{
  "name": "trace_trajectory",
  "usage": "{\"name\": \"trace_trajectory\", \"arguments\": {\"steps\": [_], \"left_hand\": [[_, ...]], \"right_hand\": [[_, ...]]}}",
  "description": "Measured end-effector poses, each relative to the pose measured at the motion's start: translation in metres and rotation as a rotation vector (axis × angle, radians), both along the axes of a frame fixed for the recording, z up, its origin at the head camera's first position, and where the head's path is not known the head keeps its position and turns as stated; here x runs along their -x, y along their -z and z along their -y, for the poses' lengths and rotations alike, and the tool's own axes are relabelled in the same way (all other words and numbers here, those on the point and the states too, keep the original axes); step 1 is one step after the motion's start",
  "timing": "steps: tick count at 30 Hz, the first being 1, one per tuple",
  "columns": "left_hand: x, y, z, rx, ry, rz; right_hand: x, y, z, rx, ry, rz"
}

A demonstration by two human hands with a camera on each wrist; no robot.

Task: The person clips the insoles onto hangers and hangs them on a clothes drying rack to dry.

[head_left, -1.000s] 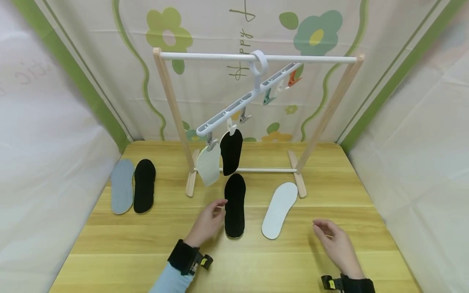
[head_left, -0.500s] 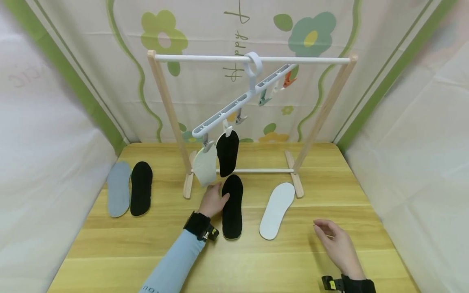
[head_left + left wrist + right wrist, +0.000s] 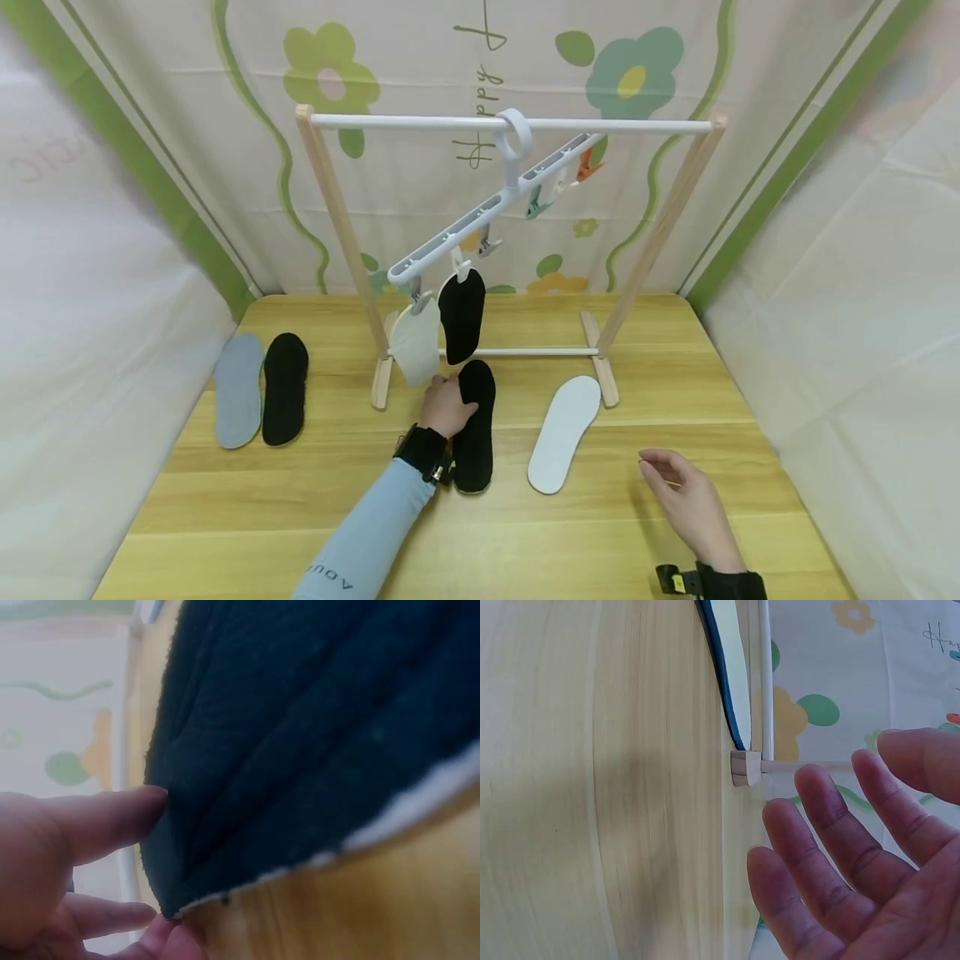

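My left hand (image 3: pixel 444 407) grips the left edge of a black insole (image 3: pixel 475 450) lying on the table. In the left wrist view its thumb lies on the dark face of the insole (image 3: pixel 300 735), with other fingers at the edge. My right hand (image 3: pixel 686 500) is held above the table with relaxed fingers, touching nothing. A white insole (image 3: pixel 564 435) lies between the two hands. From the clip hanger (image 3: pixel 480 218) hang a cream insole (image 3: pixel 416 342) and a second black insole (image 3: pixel 462 317), each held by a clip.
A wood-and-white rack (image 3: pixel 660 225) carries the hanger on its top bar. Several other clips, among them an orange clip (image 3: pixel 587 165), dangle from it. At the left lie a grey insole (image 3: pixel 239 392) and another black insole (image 3: pixel 285 390). Fabric walls enclose the table (image 3: pixel 600 542).
My left hand has moved forward and right onto the middle black insole and now grips its edge. The right hand has stayed in place. The view has shifted slightly.
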State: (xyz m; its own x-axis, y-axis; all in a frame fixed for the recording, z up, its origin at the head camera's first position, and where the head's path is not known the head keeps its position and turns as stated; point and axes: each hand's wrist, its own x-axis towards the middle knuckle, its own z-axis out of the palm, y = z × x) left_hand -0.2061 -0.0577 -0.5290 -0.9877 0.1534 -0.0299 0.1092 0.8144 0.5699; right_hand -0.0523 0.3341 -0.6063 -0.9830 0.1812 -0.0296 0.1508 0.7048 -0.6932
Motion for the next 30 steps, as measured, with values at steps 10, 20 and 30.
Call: {"name": "trace_trajectory", "arguments": {"steps": [10, 20, 30], "left_hand": [[0.006, 0.009, 0.005, -0.108, -0.021, 0.057], [0.001, 0.008, 0.016, -0.372, -0.031, 0.25], [-0.016, -0.018, 0.021, -0.532, 0.054, 0.312]], "right_hand": [[-0.013, -0.091, 0.045, 0.11, -0.016, 0.016], [-0.013, -0.103, 0.051, 0.124, 0.001, 0.05], [-0.01, -0.097, 0.049, 0.114, -0.053, -0.028]]}}
